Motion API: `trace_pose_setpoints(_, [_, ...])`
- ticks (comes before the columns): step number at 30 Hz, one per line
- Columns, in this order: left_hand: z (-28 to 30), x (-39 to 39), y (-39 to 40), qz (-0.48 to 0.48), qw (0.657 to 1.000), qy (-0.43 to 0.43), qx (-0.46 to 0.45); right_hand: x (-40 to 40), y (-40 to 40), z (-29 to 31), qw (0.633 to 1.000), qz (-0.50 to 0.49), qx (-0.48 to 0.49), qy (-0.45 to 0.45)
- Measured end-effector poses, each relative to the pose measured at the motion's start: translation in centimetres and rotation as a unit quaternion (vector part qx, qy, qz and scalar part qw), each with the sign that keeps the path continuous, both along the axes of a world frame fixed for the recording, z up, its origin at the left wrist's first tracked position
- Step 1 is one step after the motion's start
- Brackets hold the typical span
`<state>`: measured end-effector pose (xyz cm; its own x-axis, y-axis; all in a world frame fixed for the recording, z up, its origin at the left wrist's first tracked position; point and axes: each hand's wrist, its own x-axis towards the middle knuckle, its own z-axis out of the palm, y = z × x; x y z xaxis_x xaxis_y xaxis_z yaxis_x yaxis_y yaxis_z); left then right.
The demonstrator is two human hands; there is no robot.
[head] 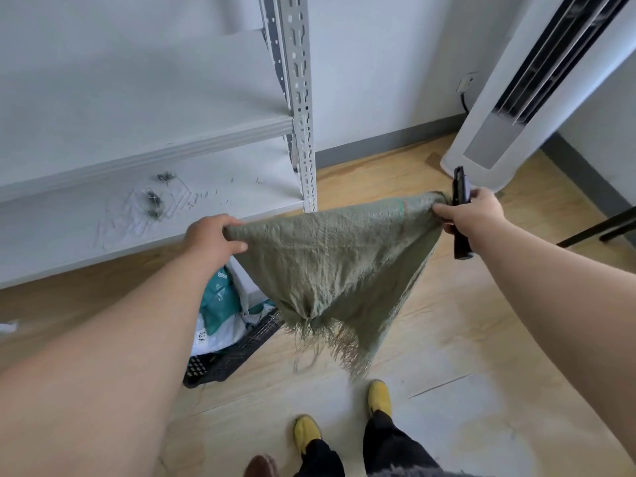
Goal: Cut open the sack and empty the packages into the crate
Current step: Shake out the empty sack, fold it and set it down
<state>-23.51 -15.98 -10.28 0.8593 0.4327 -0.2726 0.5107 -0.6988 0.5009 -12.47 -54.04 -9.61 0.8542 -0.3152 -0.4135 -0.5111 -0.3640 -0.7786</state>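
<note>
The fingers of the left hand are curled over one top corner of the green woven sack, thumb underneath, gripping the cloth. The right hand pinches the opposite corner, bunched tight between thumb and fingers, and in the same grip holds a black cutter that stands nearly upright, its ends showing above and below the fist. Between the two hands the sack hangs stretched and limp, upside down, its frayed cut edge dangling in loose threads above the wooden floor. Below the left hand, beside the hanging cloth, sits the black crate, partly hidden by the left forearm, with teal and white packages lying inside it. The crate stands on the floor just in front of the low shelf of a white metal rack. Yellow shoes show at the bottom, and a white standing air conditioner rises at the right.
</note>
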Motion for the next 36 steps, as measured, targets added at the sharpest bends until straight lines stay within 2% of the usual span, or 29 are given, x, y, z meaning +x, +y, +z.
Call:
trace_pose_setpoints(3, [0.4,1.4,-1.2,0.1,0.993,-0.07,0.003,1.1,-0.8,0.9,0.994,0.096,-0.04,-0.009])
trace_pose_setpoints(7, [1.6,5.3,-3.0,0.167,0.98,-0.103,-0.034,3.1,-2.4,1.3,0.962,0.26,-0.079,0.007])
trace_pose_setpoints(10, [2.2,9.7,-5.2,0.182,0.974,-0.117,-0.062,5.5,-4.9,1.4,0.934,0.324,-0.149,0.013])
trace_pose_setpoints(12, [2.8,13.0,-9.0,0.157,0.977,-0.129,-0.071,7.1,-7.7,1.5,0.928,0.332,-0.171,0.013])
trace_pose_setpoints(15, [3.7,17.6,-16.1,0.105,0.977,-0.129,-0.133,9.6,-11.8,2.0,0.957,0.275,-0.086,0.025])
trace_pose_setpoints(19, [2.7,21.0,-25.1,0.019,0.983,-0.069,-0.167,13.5,-15.2,1.4,0.993,0.087,0.035,0.066])
trace_pose_setpoints(22, [0.1,21.0,-31.6,-0.064,0.964,0.046,-0.254,16.1,-16.1,1.1,0.983,-0.026,0.143,0.114])
trace_pose_setpoints(26, [-2.5,20.8,-37.3,-0.134,0.93,0.143,-0.31,19.2,-16.0,1.2,0.961,-0.081,0.233,0.127])
trace_pose_setpoints(30, [-3.7,22.3,-38.8,-0.136,0.933,0.116,-0.311,22.1,-14.6,2.0,0.94,-0.113,0.299,0.12])
trace_pose_setpoints(34, [-4.2,24.7,-38.6,-0.083,0.95,0.027,-0.3,25.1,-12.2,3.7,0.921,-0.104,0.353,0.13])
trace_pose_setpoints(36, [-4.6,26.3,-38.3,-0.064,0.945,0.026,-0.32,27.1,-11.0,4.5,0.914,-0.099,0.375,0.122])
